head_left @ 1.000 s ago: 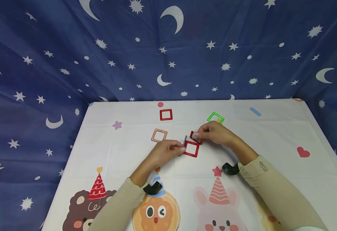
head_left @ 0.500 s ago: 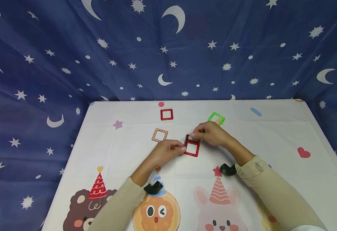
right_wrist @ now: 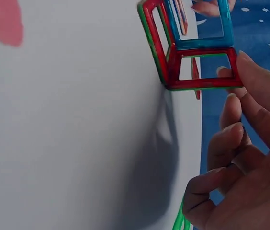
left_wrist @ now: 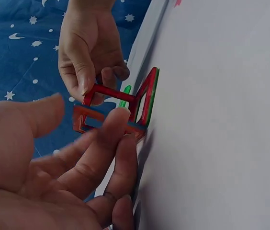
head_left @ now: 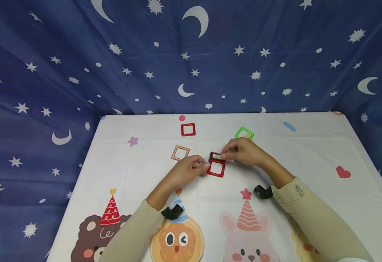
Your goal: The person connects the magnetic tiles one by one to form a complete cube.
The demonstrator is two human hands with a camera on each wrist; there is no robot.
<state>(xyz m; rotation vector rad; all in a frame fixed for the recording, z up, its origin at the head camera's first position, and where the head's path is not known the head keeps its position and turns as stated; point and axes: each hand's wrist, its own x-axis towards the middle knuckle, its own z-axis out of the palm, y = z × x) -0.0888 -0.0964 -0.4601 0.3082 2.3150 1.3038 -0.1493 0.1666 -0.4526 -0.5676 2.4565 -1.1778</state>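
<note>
A red square magnetic tile (head_left: 224,169) lies flat on the white cloth. Along its far edge stands a second red tile (right_wrist: 204,85), and a blue tile (right_wrist: 204,44) stands upright at its left, so the three meet at a corner. My right hand (head_left: 244,151) pinches the free side edge of the standing red tile between thumb and index finger. My left hand (head_left: 185,171) is beside the blue tile; its index fingertip (left_wrist: 118,117) is at that tile while the thumb stays apart. In the head view the left hand partly hides the blue tile.
Another red tile (head_left: 188,135) lies farther back, an orange tile (head_left: 182,147) behind my left hand, and a green tile (head_left: 248,130) behind my right. The white cloth (head_left: 308,153) has printed figures. A blue curtain (head_left: 191,72) hangs behind the table.
My right hand has brought the second red tile leftward and stood it against the flat red tile and the blue one, then shifted slightly right. The left thumb has come away from the blue tile.
</note>
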